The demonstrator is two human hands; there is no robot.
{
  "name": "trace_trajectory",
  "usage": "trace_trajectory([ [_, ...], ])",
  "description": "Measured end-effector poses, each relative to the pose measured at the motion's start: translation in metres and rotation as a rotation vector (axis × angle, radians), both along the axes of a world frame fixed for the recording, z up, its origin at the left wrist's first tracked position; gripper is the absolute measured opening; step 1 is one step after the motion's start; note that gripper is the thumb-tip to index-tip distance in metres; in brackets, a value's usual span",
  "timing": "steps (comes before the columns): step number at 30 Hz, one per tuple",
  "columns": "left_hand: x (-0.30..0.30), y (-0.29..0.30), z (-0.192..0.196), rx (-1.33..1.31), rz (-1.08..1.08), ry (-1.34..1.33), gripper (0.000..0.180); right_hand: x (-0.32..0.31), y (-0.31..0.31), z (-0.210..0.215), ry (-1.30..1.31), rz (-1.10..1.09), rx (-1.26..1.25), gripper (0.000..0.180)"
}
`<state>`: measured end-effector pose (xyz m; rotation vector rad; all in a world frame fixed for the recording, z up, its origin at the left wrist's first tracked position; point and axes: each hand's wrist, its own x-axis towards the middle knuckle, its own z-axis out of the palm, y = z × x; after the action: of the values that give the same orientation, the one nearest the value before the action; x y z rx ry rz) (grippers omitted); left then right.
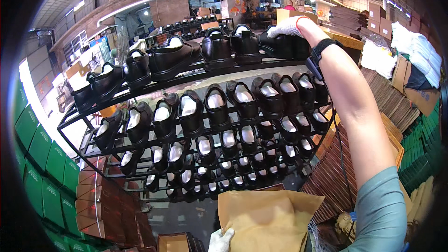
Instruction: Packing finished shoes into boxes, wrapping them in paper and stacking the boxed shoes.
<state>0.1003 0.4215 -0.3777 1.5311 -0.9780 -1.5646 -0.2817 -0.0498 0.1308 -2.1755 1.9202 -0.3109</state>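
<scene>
My right hand [287, 27], in a white glove, reaches far out to the top tier of a black metal shoe rack [186, 75]. Its fingers are closed over a black leather shoe [282, 46] lying sideways at the right end of that row. Low in front of me, my left hand [221, 241], also gloved, pinches the left edge of a sheet of brown paper [266, 217]. A dark red box edge [273, 188] shows just behind the paper; most of that box is hidden. More black shoes [215, 105] with pale insoles fill the tiers below.
Green boxes [39, 158] are stacked along the left, beside brown-red cartons [100, 200]. An open box [173, 243] sits at the bottom. To the right are piled flat cardboard sheets [385, 95], more green boxes [422, 144] and white bundles [415, 49].
</scene>
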Motion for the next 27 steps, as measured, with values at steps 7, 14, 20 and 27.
trace_trajectory([
  [7, -0.008, 0.000, 0.004, -0.026, 0.000, 0.012, 0.032, 0.008, -0.009, 0.004, -0.088, -0.067, -0.072, 0.058],
  [14, -0.010, 0.004, -0.003, -0.011, 0.017, 0.041, 0.031, 0.015, -0.007, 0.007, -0.022, -0.083, 0.108, 0.067],
  [20, -0.010, 0.002, -0.002, -0.029, 0.011, 0.030, 0.032, 0.022, -0.003, 0.013, 0.048, -0.147, 0.150, 0.073],
  [27, -0.009, -0.001, -0.006, -0.029, 0.019, 0.078, 0.035, 0.026, 0.004, 0.011, 0.127, -0.065, 0.106, 0.085],
])
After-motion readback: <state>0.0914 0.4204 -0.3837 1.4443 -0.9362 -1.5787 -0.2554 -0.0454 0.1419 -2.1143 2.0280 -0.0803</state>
